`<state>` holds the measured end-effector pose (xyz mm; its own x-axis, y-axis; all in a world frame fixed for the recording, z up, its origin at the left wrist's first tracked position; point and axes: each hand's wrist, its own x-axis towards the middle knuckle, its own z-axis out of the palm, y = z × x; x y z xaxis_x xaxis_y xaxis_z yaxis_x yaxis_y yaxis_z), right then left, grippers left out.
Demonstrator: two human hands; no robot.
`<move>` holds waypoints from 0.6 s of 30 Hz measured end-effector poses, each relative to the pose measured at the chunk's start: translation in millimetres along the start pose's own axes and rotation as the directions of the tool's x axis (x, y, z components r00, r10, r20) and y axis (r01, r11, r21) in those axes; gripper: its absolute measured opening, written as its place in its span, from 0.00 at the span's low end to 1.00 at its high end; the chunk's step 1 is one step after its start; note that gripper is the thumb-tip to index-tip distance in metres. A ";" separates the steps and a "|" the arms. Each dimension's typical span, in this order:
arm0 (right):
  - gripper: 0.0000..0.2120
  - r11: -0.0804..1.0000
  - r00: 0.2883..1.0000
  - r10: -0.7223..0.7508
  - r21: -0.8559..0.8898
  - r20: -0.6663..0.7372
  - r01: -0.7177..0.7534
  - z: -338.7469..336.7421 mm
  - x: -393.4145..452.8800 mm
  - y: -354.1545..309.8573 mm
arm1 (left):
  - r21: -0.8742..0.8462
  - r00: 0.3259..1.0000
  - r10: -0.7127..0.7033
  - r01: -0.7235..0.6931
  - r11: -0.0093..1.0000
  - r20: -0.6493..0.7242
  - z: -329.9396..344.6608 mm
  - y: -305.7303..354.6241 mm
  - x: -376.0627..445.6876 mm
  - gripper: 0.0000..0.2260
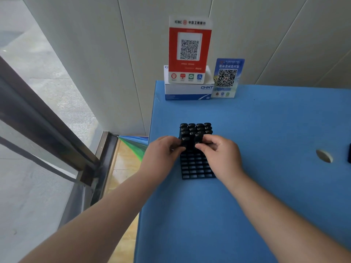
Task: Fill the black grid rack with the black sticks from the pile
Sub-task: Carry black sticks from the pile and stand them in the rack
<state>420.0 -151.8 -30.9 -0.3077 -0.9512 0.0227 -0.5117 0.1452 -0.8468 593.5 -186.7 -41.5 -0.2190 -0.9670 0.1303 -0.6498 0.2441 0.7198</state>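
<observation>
We see both hands at the black grid rack [196, 164] on the blue worktop [266, 130]; left hand [161, 150] and right hand [218, 150] each pinch a black stick [185, 142], seating the fourth row. Next, we judge, press them down. Near rows stand empty.

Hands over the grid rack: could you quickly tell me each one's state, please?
Left hand: pinching a black stick.
Right hand: pinching another stick.

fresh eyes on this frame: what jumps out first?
Two hands meet mid-frame over the black grid rack on the blue table: left hand and right hand each pinch a black stick at the fourth row. The far three rows are filled; the near cells are empty. Behind, a red ICBC QR sign stands on a white CHNT box.
</observation>
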 end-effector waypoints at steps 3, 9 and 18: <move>0.06 0.999 0.999 -0.030 -0.019 -0.025 0.030 9.9 -2.3 4.1 | -0.004 1.000 -0.012 0.012 1.000 0.004 -0.3 0.3 0.3 0.06; 0.08 0.994 0.994 -0.094 -0.061 -0.052 0.091 17.1 -2.9 5.3 | 0.004 1.000 0.000 0.000 1.000 0.017 -0.8 -2.1 0.4 0.06; 0.03 0.975 0.987 -0.154 -0.167 -0.049 0.144 19.0 -3.7 3.8 | -0.021 1.000 0.021 -0.020 1.000 0.021 -0.7 -5.8 0.7 0.06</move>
<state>434.4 -152.9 -44.3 -0.2643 -0.9477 0.1790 -0.6770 0.0502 -0.7343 597.6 -188.8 -45.1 -0.2476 -0.9600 0.1306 -0.6298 0.2619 0.7313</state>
